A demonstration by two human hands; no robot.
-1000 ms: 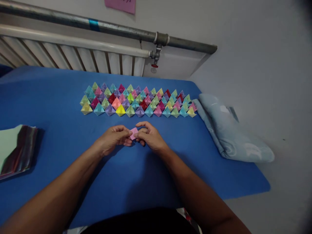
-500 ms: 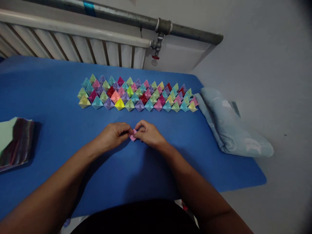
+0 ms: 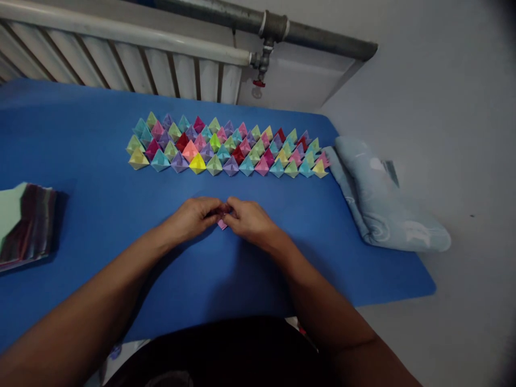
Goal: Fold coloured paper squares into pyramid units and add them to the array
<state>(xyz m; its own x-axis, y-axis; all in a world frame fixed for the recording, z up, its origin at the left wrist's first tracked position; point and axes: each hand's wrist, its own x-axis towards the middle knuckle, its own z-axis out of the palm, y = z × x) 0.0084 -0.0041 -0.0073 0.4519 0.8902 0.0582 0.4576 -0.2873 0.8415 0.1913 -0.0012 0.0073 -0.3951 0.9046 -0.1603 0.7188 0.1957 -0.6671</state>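
A small folded pink paper [image 3: 222,223] is pinched between my two hands just above the blue table [image 3: 169,293]. My left hand [image 3: 197,216] grips its left side with thumb and fingers together. From the right, my right hand [image 3: 248,216] pinches the same paper, and the fingertips of both hands nearly meet. Most of the paper is hidden behind the fingers. Beyond my hands stand several rows of folded paper boats [image 3: 197,163] in yellow, blue, purple, pink, green and red.
At the left edge lies a thick stack of coloured paper [image 3: 38,220]. A folded light-blue blanket [image 3: 387,209] rests on the table's right side against the wall. A white radiator [image 3: 157,51] and a metal pipe with a red-handled valve [image 3: 259,83] run along the back.
My hands have drawn closer together over the pink paper, covering more of it. The whole view has shifted slightly, so the table sits a little higher.
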